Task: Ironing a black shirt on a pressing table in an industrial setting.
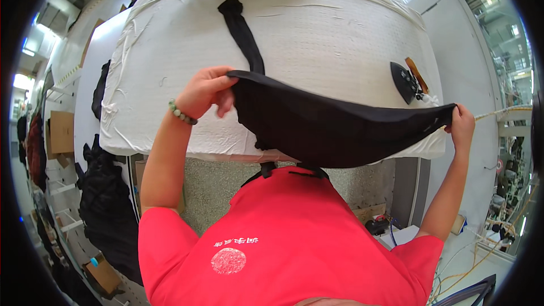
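A black garment (334, 127) is stretched between my two hands above the near edge of a white padded ironing table (323, 39). My left hand (207, 90) pinches its upper left corner, with a bead bracelet on the wrist. The upper right corner is pinched by my right hand (462, 126), farther out to the side. The cloth's lower edge sags toward me in a curve. A long narrow black piece, looking like a sleeve (243, 34), lies on the table beyond the cloth. Whether it joins the garment is hidden.
An iron (403, 82) rests on the table's right side, beside a brown wooden piece (416, 75). Dark garments (105, 204) hang or lie at the left. A cardboard box (61, 131) stands farther left. Yellowish cords (473, 269) run at the lower right.
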Demonstrator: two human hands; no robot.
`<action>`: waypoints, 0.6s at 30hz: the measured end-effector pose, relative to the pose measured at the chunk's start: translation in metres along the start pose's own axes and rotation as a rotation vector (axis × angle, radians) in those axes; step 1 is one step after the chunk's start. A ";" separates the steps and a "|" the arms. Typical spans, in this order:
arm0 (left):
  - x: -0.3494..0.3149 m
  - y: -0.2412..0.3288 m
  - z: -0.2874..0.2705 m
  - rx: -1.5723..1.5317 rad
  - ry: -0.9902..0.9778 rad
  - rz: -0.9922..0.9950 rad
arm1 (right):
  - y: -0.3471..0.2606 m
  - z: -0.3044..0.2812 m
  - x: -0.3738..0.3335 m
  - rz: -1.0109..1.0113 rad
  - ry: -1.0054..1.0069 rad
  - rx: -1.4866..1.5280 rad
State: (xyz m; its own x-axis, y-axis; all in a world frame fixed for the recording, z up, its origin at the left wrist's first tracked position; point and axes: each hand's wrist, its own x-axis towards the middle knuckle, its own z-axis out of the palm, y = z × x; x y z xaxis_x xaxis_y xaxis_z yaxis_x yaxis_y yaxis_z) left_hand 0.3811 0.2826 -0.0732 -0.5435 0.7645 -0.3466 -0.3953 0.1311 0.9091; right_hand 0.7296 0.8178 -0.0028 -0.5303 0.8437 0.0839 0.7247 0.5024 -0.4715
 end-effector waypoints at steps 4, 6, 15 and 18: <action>-0.003 0.010 0.013 -0.072 0.118 0.043 | 0.014 -0.001 0.011 0.007 -0.066 0.167; -0.004 0.013 0.013 0.068 0.229 0.046 | 0.013 0.000 0.012 0.005 -0.073 0.215; -0.018 0.010 0.004 0.459 0.367 0.267 | -0.013 -0.003 0.017 -0.031 -0.114 0.439; -0.024 0.007 0.002 0.514 0.328 0.431 | -0.018 -0.007 0.020 -0.037 -0.115 0.470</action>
State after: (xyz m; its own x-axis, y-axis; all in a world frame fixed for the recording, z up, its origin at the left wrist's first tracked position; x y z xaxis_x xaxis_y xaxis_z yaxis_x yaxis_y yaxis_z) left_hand 0.3928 0.2667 -0.0579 -0.7968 0.5980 0.0870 0.2550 0.2022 0.9456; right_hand 0.7095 0.8268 0.0131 -0.6164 0.7871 0.0236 0.4411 0.3699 -0.8177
